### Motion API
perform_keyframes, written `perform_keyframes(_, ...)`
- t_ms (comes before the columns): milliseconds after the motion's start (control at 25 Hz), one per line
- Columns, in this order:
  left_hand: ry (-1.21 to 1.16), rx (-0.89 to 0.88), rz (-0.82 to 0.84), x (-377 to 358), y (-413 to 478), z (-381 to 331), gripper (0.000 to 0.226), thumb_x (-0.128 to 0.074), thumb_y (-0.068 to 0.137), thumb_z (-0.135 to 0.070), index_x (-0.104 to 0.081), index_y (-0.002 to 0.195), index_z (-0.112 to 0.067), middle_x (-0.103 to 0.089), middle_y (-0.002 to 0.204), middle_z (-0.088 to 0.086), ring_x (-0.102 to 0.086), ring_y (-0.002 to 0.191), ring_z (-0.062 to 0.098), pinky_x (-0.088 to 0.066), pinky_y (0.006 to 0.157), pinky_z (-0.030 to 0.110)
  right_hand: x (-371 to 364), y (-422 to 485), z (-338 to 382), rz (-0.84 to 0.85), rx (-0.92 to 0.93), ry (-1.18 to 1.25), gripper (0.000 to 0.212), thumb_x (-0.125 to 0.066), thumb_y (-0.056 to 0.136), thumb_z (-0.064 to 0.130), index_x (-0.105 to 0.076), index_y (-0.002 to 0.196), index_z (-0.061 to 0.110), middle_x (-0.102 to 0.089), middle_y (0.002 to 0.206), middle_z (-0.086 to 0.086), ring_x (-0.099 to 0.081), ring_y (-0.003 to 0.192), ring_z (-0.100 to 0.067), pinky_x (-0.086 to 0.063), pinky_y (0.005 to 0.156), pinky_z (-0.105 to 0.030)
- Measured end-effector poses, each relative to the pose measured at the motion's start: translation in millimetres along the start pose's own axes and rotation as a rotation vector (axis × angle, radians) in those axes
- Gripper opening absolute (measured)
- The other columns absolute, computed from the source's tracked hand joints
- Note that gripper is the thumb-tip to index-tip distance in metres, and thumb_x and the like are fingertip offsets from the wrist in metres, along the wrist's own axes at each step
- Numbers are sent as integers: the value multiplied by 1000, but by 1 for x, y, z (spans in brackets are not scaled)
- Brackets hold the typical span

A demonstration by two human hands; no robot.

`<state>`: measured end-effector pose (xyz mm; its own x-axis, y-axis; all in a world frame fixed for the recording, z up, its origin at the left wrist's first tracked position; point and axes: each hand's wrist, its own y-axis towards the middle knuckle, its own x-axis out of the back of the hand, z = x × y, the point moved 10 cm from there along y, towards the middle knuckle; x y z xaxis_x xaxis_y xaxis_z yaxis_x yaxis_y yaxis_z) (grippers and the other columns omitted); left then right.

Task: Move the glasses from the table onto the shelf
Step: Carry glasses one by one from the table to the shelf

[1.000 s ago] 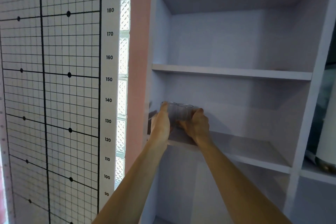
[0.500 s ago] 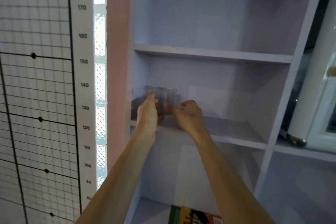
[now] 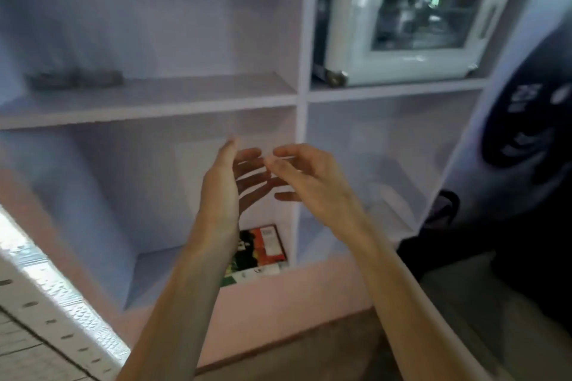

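The glasses (image 3: 74, 78) show only as blurred dark bases at the left of the pale shelf board (image 3: 185, 102); their upper parts are lost in motion blur. My left hand (image 3: 229, 185) and my right hand (image 3: 306, 179) hang well below and to the right of them, in front of the lower compartment. Both hands are empty, palms facing each other, fingers spread and nearly touching at the tips.
A white appliance with a glass door (image 3: 411, 12) fills the upper right compartment. A colourful box (image 3: 260, 250) lies on the bottom shelf behind my left wrist. A dark object (image 3: 526, 120) stands at the right edge. The white gridded board (image 3: 37, 318) sits at lower left.
Both hands have let go of the glasses and pulled back down and to the right. The view has swung down and right, so the glasses now sit at upper left.
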<state>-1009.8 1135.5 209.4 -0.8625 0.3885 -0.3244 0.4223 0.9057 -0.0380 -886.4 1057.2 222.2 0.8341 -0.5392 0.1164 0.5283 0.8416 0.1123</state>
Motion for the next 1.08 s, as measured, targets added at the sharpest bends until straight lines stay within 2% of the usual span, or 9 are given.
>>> perform_keyframes(120,100,189,113,-47,-19,83,53,-41,103,-51,-72,104,-9,-77,106,11,-76,89,23,-59,77,36,67,-39,-68,-118,-118,-4,21,-75,108,17,-70,127,12,-75,106,-10,-73,87,-21,-64,67,-23)
perform_keyframes(280,235,372,264,-126,-68,191,56,-38,104,-51,-75,98,-10,-79,102,12,-74,87,26,-60,79,40,172,-114,-151,-286,-258,-49,21,-76,108,19,-71,127,10,-77,106,-9,-73,93,-26,-62,79,-40)
perform_keyframes(440,344,518,423,-228,-148,289,51,-37,106,-47,-72,102,-9,-78,104,13,-72,88,29,-58,81,43,292,-214,-203,-464,-343,-121,40,-79,106,29,-73,140,7,-83,116,-7,-80,94,-18,-67,74,-24)
perform_keyframes(560,375,605,497,-298,-214,345,41,-43,105,-41,-66,115,-8,-75,95,10,-68,75,25,-56,70,37,376,-288,-226,-589,-385,-90,45,-84,100,39,-76,136,13,-86,118,-7,-83,106,-26,-71,99,-53)
perform_keyframes(640,401,625,567,-347,-259,376,43,-47,104,-42,-67,119,-6,-75,92,10,-69,73,25,-56,67,36,429,-337,-228,-659,-385,-89,61,-84,88,56,-76,135,17,-86,121,-5,-82,113,-24,-68,106,-57)
perform_keyframes(720,424,624,652,-394,-301,400,43,-51,102,-43,-71,112,-5,-77,88,10,-72,76,25,-59,67,36,474,-381,-230,-745,-392,-60,74,-79,71,70,-76,128,23,-86,121,-3,-83,114,-23,-69,106,-56)
perform_keyframes(840,439,607,793,-463,-361,428,43,-50,101,-45,-74,100,-9,-79,76,5,-74,71,20,-57,61,32,534,-438,-245,-863,-411,29,52,-80,63,70,-73,102,37,-86,117,-7,-85,110,-27,-70,101,-61)
perform_keyframes(920,443,609,877,-505,-392,447,43,-48,101,-45,-74,97,-10,-78,77,6,-75,67,18,-57,60,30,569,-469,-247,-947,-443,-2,39,-85,75,61,-74,104,36,-86,118,-8,-84,111,-27,-70,102,-60)
perform_keyframes(1080,464,651,997,-579,-436,498,44,-51,100,-45,-74,100,-8,-79,86,10,-75,73,21,-60,74,37,644,-513,-258,-1057,-504,-45,41,-81,104,33,-72,139,12,-83,126,-12,-82,116,-27,-69,104,-58)
